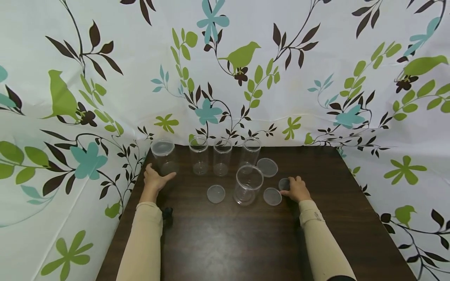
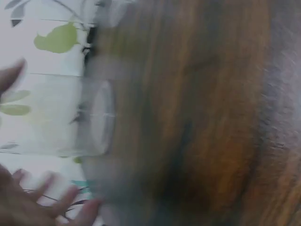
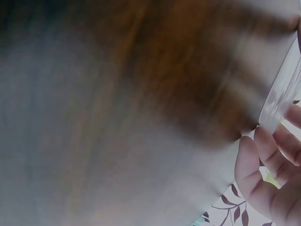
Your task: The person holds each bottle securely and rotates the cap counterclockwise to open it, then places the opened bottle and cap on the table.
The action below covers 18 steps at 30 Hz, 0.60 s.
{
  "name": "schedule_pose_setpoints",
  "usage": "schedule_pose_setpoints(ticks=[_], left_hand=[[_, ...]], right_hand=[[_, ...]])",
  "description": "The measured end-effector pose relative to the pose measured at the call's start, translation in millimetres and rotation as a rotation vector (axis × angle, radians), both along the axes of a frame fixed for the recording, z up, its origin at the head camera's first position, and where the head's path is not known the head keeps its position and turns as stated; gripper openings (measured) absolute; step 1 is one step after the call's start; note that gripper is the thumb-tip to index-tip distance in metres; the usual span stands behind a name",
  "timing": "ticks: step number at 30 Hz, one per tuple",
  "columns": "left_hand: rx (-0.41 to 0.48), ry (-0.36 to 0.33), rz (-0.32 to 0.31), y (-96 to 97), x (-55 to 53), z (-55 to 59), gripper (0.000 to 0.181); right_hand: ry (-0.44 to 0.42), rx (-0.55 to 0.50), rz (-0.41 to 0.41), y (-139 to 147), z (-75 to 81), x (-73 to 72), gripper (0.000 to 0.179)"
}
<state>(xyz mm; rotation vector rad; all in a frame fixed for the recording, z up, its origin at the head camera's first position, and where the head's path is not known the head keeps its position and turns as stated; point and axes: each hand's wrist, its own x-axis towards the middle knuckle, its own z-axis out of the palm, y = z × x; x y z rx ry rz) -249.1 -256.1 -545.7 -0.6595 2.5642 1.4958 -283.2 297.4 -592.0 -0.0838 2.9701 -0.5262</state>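
Note:
My left hand [image 1: 154, 182] is spread beside a clear jar [image 1: 163, 160] with a lid on it, at the table's far left corner. In the left wrist view that jar [image 2: 51, 115] stands between the thumb and the fingers, with gaps on both sides. At the right, my right hand [image 1: 297, 189] pinches a small clear lid [image 1: 284, 184] between thumb and fingers. The right wrist view shows the fingertips at the rim of the lid [image 3: 282, 89]. Left of it on the table lies another clear lid [image 1: 272, 196].
Clear jars without lids stand along the back: two slim ones [image 1: 200, 158] [image 1: 222, 159] and a wider one [image 1: 250, 154]. A wide open jar [image 1: 247, 185] stands in front of them. Loose lids [image 1: 216, 194] [image 1: 267, 167] lie nearby on the dark wooden table [image 1: 228, 242]. Patterned cloth [image 1: 246, 97] hangs behind.

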Motion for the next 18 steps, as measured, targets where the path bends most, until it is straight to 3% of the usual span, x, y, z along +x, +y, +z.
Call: schedule_pose_setpoints(ticks=[4,7,13,18], left_hand=[[0.029,0.154,0.055,1.2,-11.9,-10.5,0.125],[0.078,0.231,0.071,3.6,-20.3,-19.4,0.129],[0.126,0.264,0.055,5.2,-34.8,-29.2,0.130],[0.111,0.332,0.100,5.1,-43.1,-33.7,0.110]], right_hand=[[0.014,-0.015,0.000,1.1,1.3,2.7,0.083],[0.011,-0.019,-0.002,0.6,5.1,4.2,0.082],[0.004,-0.022,-0.016,-1.9,5.7,7.5,0.082],[0.007,-0.025,-0.016,1.6,1.9,6.1,0.083]])
